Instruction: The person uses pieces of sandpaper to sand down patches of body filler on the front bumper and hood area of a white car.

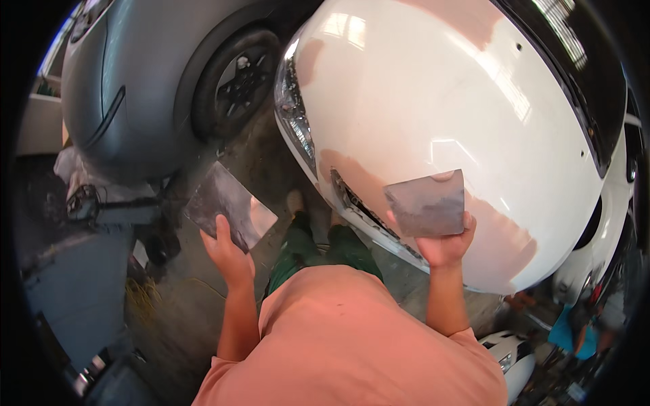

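Observation:
My left hand [231, 256] is closed on a thin, dark grey rectangular plate [227, 199], thumb lying over its near edge. Lighter smears run over the plate, and a pinkish patch shows at its right corner. In my right hand [445, 247] is a smaller grey plate [426, 205] with a streaked face, held up above the edge of a white car hood [406, 101]. Most of the fingers behind it are hidden. Dull pinkish-brown patches [501, 233] lie on the hood near this hand and along its front edge.
A grey car with a black wheel [237, 81] stands at the far left, close to the white car's headlight [294, 111]. A yellow cord [143, 294] lies on the floor at left. Another white car part [511, 362] and assorted clutter sit at lower right.

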Demonstrator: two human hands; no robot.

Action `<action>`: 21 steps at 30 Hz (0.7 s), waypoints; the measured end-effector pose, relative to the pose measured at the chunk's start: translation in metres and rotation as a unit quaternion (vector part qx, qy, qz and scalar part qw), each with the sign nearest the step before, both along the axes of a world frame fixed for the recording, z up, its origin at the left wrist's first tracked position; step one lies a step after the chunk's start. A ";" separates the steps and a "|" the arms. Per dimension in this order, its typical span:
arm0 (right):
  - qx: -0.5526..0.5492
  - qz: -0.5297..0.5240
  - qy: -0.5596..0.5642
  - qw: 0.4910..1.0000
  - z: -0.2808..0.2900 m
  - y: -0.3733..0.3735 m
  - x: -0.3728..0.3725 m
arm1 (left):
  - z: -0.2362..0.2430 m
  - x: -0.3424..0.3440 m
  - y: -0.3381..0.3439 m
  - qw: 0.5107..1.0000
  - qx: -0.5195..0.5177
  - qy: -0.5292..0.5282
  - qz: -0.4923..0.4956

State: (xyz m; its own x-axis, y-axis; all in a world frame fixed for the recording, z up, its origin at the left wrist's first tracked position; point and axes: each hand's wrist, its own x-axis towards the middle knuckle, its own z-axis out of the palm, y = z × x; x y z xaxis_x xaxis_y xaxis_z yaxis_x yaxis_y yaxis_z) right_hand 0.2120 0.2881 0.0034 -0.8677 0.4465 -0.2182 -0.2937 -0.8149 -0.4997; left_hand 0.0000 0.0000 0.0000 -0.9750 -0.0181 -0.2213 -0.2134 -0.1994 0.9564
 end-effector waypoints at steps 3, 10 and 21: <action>0.245 0.085 -0.129 0.957 0.030 0.064 0.011 | -0.037 0.060 0.019 0.994 0.061 -0.081 0.037; 0.889 0.402 -0.081 0.204 0.034 0.045 -0.139 | -0.094 0.061 -0.039 0.986 0.053 -0.101 0.118; 0.789 0.599 0.095 -0.100 -0.053 -0.013 -0.270 | -0.193 0.119 -0.098 0.937 0.032 -0.264 0.227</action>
